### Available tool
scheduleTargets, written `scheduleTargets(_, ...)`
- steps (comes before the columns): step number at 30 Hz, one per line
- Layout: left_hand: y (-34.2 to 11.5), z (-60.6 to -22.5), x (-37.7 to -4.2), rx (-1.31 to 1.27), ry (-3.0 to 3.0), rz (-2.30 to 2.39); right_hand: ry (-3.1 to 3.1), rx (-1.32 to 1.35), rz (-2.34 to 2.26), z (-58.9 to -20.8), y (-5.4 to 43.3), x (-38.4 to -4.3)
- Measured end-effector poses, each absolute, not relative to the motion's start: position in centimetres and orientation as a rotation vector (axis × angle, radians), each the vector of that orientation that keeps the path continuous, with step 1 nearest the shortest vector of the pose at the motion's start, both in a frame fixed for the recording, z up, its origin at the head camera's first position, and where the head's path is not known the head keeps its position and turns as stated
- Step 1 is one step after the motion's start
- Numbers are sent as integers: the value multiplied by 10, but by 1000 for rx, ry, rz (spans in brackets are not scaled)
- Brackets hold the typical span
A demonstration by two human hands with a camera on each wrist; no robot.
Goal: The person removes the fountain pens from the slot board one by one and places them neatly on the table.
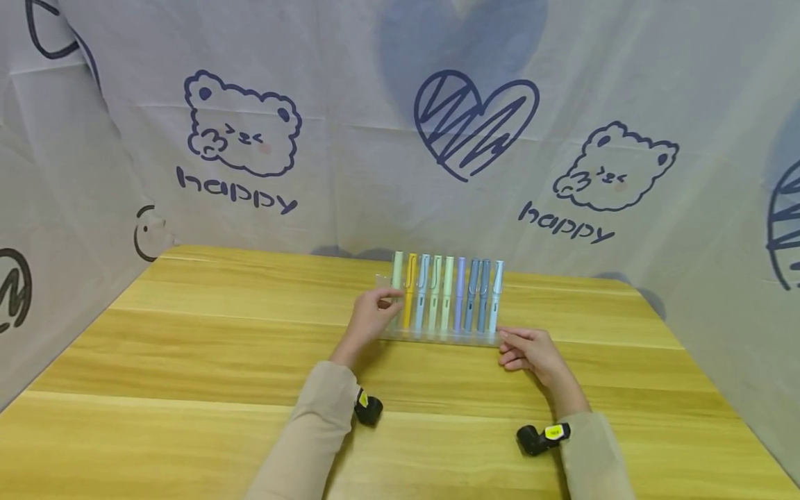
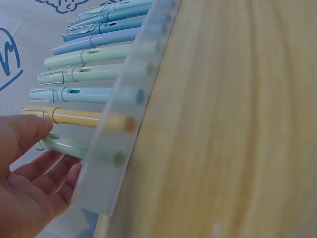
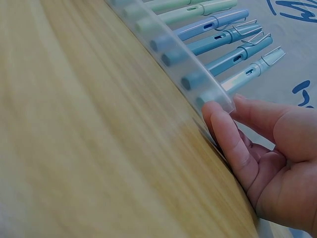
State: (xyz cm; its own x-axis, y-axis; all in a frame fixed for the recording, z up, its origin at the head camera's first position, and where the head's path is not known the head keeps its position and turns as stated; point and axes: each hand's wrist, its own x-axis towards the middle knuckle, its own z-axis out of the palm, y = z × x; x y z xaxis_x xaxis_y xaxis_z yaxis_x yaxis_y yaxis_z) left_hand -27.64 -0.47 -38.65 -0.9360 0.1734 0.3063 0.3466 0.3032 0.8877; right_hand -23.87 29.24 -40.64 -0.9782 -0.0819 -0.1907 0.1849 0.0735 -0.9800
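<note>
A clear plastic pen stand [image 1: 437, 338] faces me on the table, holding a row of several capped pens. At its left end, my left hand [image 1: 370, 318] pinches the outermost pale green pen [image 2: 64, 146] between thumb and fingers; the pen's foot still sits behind the frosted front lip [image 2: 96, 191]. Beside it stands a yellow pen [image 2: 77, 117], close to my thumb. My right hand [image 1: 532, 354] grips the stand's lower right corner, thumb and forefinger on either side, just by the light blue pen [image 3: 242, 79]. Pale green, purple and dark blue pens fill the middle.
The stand rests on a wood-grain table [image 1: 187, 333], toward its back edge. Behind hangs a pale cloth [image 1: 350, 173] printed with bears and hearts. A black wrist camera [image 1: 369, 408] sits on the left sleeve, another [image 1: 532, 440] on the right.
</note>
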Motion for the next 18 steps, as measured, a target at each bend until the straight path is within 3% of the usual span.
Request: scheduleTargets(18,-8,-378,-276,-343,-2070,-1599,2134,128,-2023,-407,292,-239)
